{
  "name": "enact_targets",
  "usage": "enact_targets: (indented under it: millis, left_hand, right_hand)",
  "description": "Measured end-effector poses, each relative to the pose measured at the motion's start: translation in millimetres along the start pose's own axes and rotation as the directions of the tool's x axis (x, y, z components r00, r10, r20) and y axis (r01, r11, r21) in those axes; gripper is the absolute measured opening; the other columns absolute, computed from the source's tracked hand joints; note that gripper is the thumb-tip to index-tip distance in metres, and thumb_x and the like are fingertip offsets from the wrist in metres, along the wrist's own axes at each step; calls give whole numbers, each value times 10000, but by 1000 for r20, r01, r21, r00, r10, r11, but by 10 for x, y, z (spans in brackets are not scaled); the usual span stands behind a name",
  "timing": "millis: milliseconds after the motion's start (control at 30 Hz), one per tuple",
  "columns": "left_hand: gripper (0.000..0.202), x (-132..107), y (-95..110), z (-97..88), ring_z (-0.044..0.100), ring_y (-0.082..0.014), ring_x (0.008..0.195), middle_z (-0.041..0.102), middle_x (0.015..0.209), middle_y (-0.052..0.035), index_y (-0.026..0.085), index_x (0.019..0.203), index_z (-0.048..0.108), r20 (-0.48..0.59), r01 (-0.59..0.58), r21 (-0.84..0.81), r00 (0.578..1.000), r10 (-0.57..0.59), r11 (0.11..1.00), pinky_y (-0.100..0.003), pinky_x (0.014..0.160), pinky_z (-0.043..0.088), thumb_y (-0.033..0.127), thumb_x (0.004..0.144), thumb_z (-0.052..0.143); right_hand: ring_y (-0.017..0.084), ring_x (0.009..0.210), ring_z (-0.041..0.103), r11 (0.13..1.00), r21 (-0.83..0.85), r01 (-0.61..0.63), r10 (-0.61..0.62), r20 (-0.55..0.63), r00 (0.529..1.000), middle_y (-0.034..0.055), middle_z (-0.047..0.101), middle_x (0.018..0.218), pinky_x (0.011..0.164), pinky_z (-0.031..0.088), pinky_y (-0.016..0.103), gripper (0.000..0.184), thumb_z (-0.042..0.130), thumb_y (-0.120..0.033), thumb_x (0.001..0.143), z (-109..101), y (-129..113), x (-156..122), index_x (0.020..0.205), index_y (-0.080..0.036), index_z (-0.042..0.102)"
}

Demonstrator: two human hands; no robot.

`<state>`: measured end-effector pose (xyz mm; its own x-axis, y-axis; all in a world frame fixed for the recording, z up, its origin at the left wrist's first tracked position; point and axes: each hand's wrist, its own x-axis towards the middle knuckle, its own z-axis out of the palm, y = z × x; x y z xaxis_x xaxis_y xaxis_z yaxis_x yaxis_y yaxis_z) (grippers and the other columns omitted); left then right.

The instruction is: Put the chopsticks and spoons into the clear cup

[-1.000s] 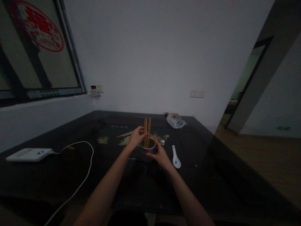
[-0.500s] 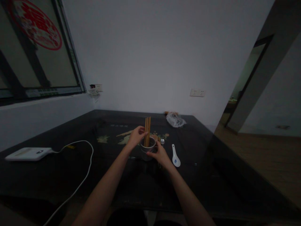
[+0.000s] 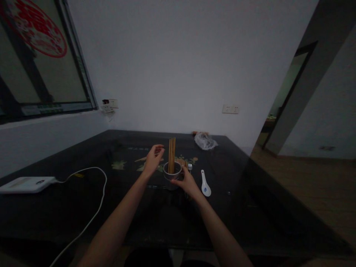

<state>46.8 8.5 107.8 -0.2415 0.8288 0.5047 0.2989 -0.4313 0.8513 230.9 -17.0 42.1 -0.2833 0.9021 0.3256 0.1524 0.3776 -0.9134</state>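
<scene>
Several wooden chopsticks (image 3: 171, 155) stand upright in a round metal cup (image 3: 170, 178) on the dark table. My right hand (image 3: 187, 181) grips the cup's right side, thumb in front and fingers behind. To the left of the chopsticks, my left hand (image 3: 154, 156) is raised with its fingers loosely curled and apart, touching nothing. Just beyond my right hand lies a metal spoon (image 3: 190, 167), partly hidden by that hand. Farther right rests a white soup spoon (image 3: 205, 188) with a blue mark in its bowl.
A crumpled clear plastic bag (image 3: 205, 141) lies at the table's far edge by the wall. On the left sits a white flat device (image 3: 26, 184), its white cable (image 3: 103, 193) curving down over the table's near edge. The dark table (image 3: 222, 222) has a printed flower pattern.
My left hand has let go of the chopsticks and moved left, away from them. The right hand stays on the cup. The whole view has shifted slightly.
</scene>
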Motion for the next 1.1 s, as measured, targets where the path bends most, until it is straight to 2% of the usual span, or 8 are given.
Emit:
enact_targets:
  millis: [100,200,400,600,767,867,967,1100]
  left_hand:
    - [297,-132,-79,-63,604,-195,963,628,1007,-66,189,1003,562,10,6,-47,1000,-5,999,-312,803,501,401,795,562]
    - [315,-324,-263,-107,603,-201,987,637,1029,-73,190,994,576,44,48,-64,998,-46,997,-326,848,485,427,787,569]
    - [457,-487,-588,-117,633,-212,868,655,941,-85,165,928,597,107,256,-134,964,-242,957,-312,709,512,561,700,597]
    - [422,-498,-617,-85,629,-208,863,655,928,-77,174,880,606,132,274,-134,957,-257,952,-299,688,510,554,698,593]
    - [374,-539,-639,-57,626,-206,866,657,917,-64,175,883,604,161,277,-135,953,-255,951,-303,716,500,508,713,598]
    - [359,-535,-667,-47,627,-200,850,658,899,-57,175,886,603,164,273,-134,954,-251,952,-300,722,495,495,722,591]
    - [340,-527,-683,-41,625,-195,845,656,894,-57,173,885,603,160,274,-128,954,-253,953,-296,726,491,478,738,576]
    - [296,-525,-679,-38,615,-198,851,653,899,-57,173,880,607,161,275,-122,954,-254,954,-289,714,482,436,749,577]
  right_hand:
    - [236,1011,605,1000,-4,-6,6,0,1000,92,618,1144,895,466,387,674,791,-287,576,2,-27,-9,1181,-191,511]
    - [239,1033,598,1000,22,-6,5,12,1000,94,608,1167,906,464,391,699,798,-281,565,7,-17,-8,1193,-196,502]
    - [238,1071,579,999,34,10,-11,29,1000,88,592,1186,944,445,408,743,811,-252,544,-26,39,13,1215,-214,493]
    - [246,1058,572,999,16,-44,43,54,998,91,578,1160,917,461,418,848,825,-196,494,-126,62,15,1256,-215,454]
    - [219,995,584,997,22,-80,79,60,995,84,539,1176,828,502,375,929,836,-222,469,-317,67,14,1298,-234,416]
    - [208,946,592,996,-12,-92,93,29,995,92,555,1148,776,513,355,824,806,-225,514,-464,63,38,1260,-205,455]
    - [187,862,611,995,-66,-75,71,-67,995,74,616,1029,753,507,338,572,720,-204,616,-575,74,73,1157,-177,535]
    - [161,724,608,955,-277,-104,52,-188,981,41,652,845,691,478,292,286,621,-168,693,-601,104,104,979,-163,617]
